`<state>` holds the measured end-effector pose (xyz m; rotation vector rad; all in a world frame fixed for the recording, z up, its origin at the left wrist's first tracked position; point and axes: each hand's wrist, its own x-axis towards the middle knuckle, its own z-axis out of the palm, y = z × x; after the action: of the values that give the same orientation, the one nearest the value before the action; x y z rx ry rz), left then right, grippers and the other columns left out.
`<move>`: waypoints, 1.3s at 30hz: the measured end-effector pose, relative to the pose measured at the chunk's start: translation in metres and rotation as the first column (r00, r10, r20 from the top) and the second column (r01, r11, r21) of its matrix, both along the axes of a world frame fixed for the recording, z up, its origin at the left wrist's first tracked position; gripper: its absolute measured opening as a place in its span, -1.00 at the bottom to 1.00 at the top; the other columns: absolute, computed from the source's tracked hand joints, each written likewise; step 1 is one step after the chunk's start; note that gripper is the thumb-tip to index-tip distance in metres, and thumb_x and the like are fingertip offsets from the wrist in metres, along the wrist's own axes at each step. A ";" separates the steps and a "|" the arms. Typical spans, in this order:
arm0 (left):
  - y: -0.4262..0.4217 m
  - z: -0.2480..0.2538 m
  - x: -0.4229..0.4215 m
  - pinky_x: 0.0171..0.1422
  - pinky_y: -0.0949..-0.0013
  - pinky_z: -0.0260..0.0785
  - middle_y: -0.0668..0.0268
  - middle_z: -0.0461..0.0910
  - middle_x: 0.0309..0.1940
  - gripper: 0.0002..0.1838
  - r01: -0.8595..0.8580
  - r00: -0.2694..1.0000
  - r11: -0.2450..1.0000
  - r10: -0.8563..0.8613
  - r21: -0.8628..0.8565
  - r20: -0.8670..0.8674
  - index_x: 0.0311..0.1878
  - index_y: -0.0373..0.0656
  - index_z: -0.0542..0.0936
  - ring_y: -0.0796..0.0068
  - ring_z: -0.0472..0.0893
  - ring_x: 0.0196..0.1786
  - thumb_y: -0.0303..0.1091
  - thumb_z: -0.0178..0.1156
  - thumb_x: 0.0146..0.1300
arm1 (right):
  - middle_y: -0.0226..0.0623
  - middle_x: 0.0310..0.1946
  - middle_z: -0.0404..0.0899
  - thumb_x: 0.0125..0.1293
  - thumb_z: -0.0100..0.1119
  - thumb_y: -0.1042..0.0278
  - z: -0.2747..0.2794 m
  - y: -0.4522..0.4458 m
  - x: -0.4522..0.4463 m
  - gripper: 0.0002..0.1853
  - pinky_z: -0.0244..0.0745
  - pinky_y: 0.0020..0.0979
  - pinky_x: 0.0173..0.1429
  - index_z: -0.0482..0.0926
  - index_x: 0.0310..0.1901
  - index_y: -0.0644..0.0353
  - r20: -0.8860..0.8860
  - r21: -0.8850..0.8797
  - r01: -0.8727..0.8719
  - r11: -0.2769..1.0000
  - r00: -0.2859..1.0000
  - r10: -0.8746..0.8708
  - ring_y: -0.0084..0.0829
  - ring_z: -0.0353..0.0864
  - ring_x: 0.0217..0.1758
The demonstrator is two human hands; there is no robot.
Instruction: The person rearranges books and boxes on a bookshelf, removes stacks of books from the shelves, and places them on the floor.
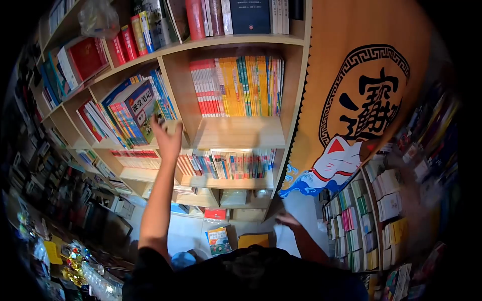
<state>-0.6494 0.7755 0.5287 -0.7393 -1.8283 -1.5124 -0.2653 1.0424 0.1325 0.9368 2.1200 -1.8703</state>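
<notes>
My left hand (168,138) reaches up to the bookshelf with its fingers apart, thumb raised. Its fingertips are at the right edge of a thick book (142,105) with a cartoon cover and large Chinese lettering. I cannot tell if they touch it. That book stands at the front end of a row of upright books (123,120), in the compartment left of the middle divider. My right hand (287,219) hangs low on the right, near the shelf's lower corner. It is dark and smeared, so its fingers do not show clearly.
Red, yellow and green spines (241,85) fill the compartment to the right. An orange cloth banner (361,90) with a white cat hangs beside the shelf. Below, books (218,241) lie on the floor near a blue round object (183,260). A low bookcase (351,220) stands right.
</notes>
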 end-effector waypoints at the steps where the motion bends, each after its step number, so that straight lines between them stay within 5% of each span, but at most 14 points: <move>1: 0.013 0.023 -0.012 0.45 0.13 0.24 -0.05 0.25 0.39 -0.07 -0.093 0.992 0.995 0.089 -0.036 -0.091 0.51 -0.35 0.06 0.03 0.38 0.35 -0.26 0.36 0.19 | -0.32 -0.32 0.63 0.41 0.12 0.31 0.060 -0.009 -0.022 -0.72 0.44 -0.42 -0.31 0.59 0.08 0.19 -0.142 0.044 0.036 0.998 0.989 -0.029 -0.50 0.56 -0.34; 3: 0.039 0.052 -0.035 0.39 0.10 0.29 -0.07 0.35 0.32 -0.16 -0.159 0.966 0.987 0.150 -0.026 -0.210 0.45 -0.35 0.17 -0.02 0.44 0.29 -0.19 0.33 0.21 | -0.40 -0.25 0.58 0.48 0.13 0.27 0.171 -0.020 -0.061 -0.69 0.43 -0.47 -0.19 0.51 0.16 0.19 -0.385 0.071 0.097 0.993 0.921 -0.062 -0.55 0.53 -0.19; 4: 0.047 0.062 -0.040 0.39 0.10 0.29 -0.07 0.35 0.32 -0.16 -0.156 0.965 0.987 0.148 -0.022 -0.216 0.45 -0.35 0.17 -0.02 0.44 0.29 -0.19 0.33 0.21 | -0.43 -0.16 0.56 0.46 0.14 0.29 0.165 0.003 -0.090 -0.65 0.44 -0.48 -0.06 0.46 0.20 0.23 -0.562 0.135 0.060 0.989 0.827 0.027 -0.56 0.51 -0.11; 6: 0.059 0.075 -0.044 0.30 0.09 0.34 -0.08 0.50 0.16 -0.35 -0.011 0.996 0.996 0.003 -0.091 -0.087 0.33 -0.30 0.32 -0.08 0.52 0.21 -0.17 0.27 0.26 | -0.43 -0.14 0.55 0.43 0.15 0.32 0.262 -0.009 -0.111 -0.62 0.43 -0.49 0.04 0.45 0.21 0.27 -0.671 0.198 0.210 0.958 0.741 -0.024 -0.56 0.51 -0.09; 7: 0.064 0.075 -0.041 0.10 0.00 0.42 -0.10 0.60 -0.06 -0.57 -0.092 0.987 0.996 0.088 -0.022 -0.138 0.16 -0.24 0.42 -0.18 0.59 0.02 -0.16 0.16 0.37 | -0.41 -0.13 0.54 0.41 0.17 0.32 0.300 -0.011 -0.118 -0.59 0.44 -0.48 0.06 0.44 0.21 0.29 -0.689 0.173 0.240 0.955 0.723 -0.057 -0.55 0.51 -0.07; 9: 0.066 0.071 -0.049 0.01 -0.04 0.42 -0.11 0.61 -0.11 -0.62 -0.157 0.982 0.986 0.149 -0.061 -0.112 0.12 -0.22 0.42 -0.22 0.60 -0.06 -0.15 0.12 0.40 | -0.29 -0.09 0.54 0.33 0.25 0.31 0.336 0.001 -0.141 -0.51 0.45 -0.41 0.11 0.40 0.22 0.32 -0.731 0.174 0.355 0.919 0.672 -0.121 -0.44 0.52 -0.03; 13: 0.071 0.061 -0.058 -0.16 -0.14 0.39 -0.12 0.62 -0.25 -0.68 -0.261 0.956 0.964 0.250 -0.054 -0.156 0.04 -0.19 0.42 -0.29 0.59 -0.22 -0.12 0.02 0.49 | -0.10 -0.03 0.51 0.21 0.36 0.26 0.366 0.036 -0.203 -0.39 0.44 -0.30 0.20 0.37 0.20 0.41 -0.824 0.131 0.563 0.816 0.520 -0.226 -0.25 0.52 0.04; 15: 0.073 0.057 -0.063 -0.20 -0.13 0.38 -0.11 0.61 -0.33 -0.66 -0.268 0.949 0.963 0.256 -0.040 -0.185 0.02 -0.19 0.40 -0.27 0.59 -0.28 -0.08 0.01 0.50 | -0.13 0.02 0.54 0.18 0.38 0.30 0.363 0.060 -0.239 -0.39 0.47 -0.33 0.15 0.40 0.21 0.38 -0.874 0.287 0.748 0.598 0.460 -0.156 -0.27 0.56 0.06; 19: 0.072 0.055 -0.066 -0.26 -0.13 0.35 -0.12 0.57 -0.45 -0.64 -0.265 0.944 0.964 0.253 -0.029 -0.211 -0.02 -0.21 0.38 -0.27 0.57 -0.35 -0.05 0.00 0.50 | 0.07 0.14 0.46 0.08 0.41 0.30 0.362 0.086 -0.292 -0.21 0.41 -0.20 0.28 0.27 0.30 0.45 -0.869 0.324 0.789 0.522 0.466 -0.165 -0.03 0.51 0.19; 21: 0.074 0.055 -0.065 -0.27 -0.13 0.34 -0.12 0.57 -0.45 -0.64 -0.252 0.945 0.968 0.243 -0.012 -0.221 -0.04 -0.22 0.38 -0.27 0.56 -0.36 -0.05 0.00 0.50 | 0.24 0.21 0.37 0.01 0.42 0.29 0.378 0.077 -0.299 -0.03 0.30 -0.10 0.40 0.09 0.40 0.51 -0.846 0.389 0.900 0.197 0.433 -0.311 0.17 0.39 0.28; 25: 0.071 0.055 -0.065 -0.21 -0.10 0.38 -0.12 0.61 -0.28 -0.69 -0.236 0.957 0.970 0.223 -0.054 -0.183 -0.01 -0.23 0.41 -0.28 0.58 -0.25 -0.14 0.04 0.48 | 0.31 0.27 0.26 0.00 0.42 0.24 0.387 0.074 -0.314 0.08 0.22 -0.05 0.47 -0.04 0.43 0.55 -0.823 0.434 0.880 0.193 0.474 -0.313 0.20 0.28 0.35; 28: 0.071 0.055 -0.065 -0.24 -0.11 0.36 -0.13 0.59 -0.33 -0.71 -0.287 0.951 0.955 0.274 -0.077 -0.146 -0.05 -0.23 0.40 -0.29 0.57 -0.28 -0.15 0.05 0.49 | 0.30 0.28 0.23 0.01 0.46 0.15 0.391 0.078 -0.327 0.11 0.24 -0.06 0.44 -0.02 0.43 0.56 -0.824 0.416 0.899 0.138 0.437 -0.360 0.19 0.28 0.34; 30: 0.073 0.055 -0.064 -0.26 -0.12 0.35 -0.14 0.58 -0.36 -0.71 -0.266 0.948 0.964 0.255 -0.033 -0.191 -0.06 -0.23 0.40 -0.29 0.56 -0.29 -0.15 0.05 0.49 | 0.28 0.28 0.21 0.02 0.50 0.02 0.394 0.079 -0.335 0.13 0.26 -0.07 0.41 0.01 0.41 0.57 -0.852 0.416 0.910 0.008 0.392 -0.346 0.18 0.28 0.31; 39: 0.074 0.056 -0.062 -0.32 -0.13 0.32 -0.13 0.57 -0.44 -0.69 -0.271 0.935 0.963 0.264 0.003 -0.237 -0.05 -0.23 0.41 -0.29 0.55 -0.38 -0.13 0.05 0.49 | 0.31 0.28 0.31 0.00 0.58 -0.06 0.394 0.093 -0.329 0.12 0.24 -0.09 0.44 0.15 0.35 0.57 -0.869 0.330 0.923 0.197 0.378 -0.318 0.16 0.32 0.35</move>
<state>-0.7110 0.8490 0.5849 -0.6244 -1.6971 -1.1722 -0.5946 1.1359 0.5260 2.0025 3.6859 -1.4298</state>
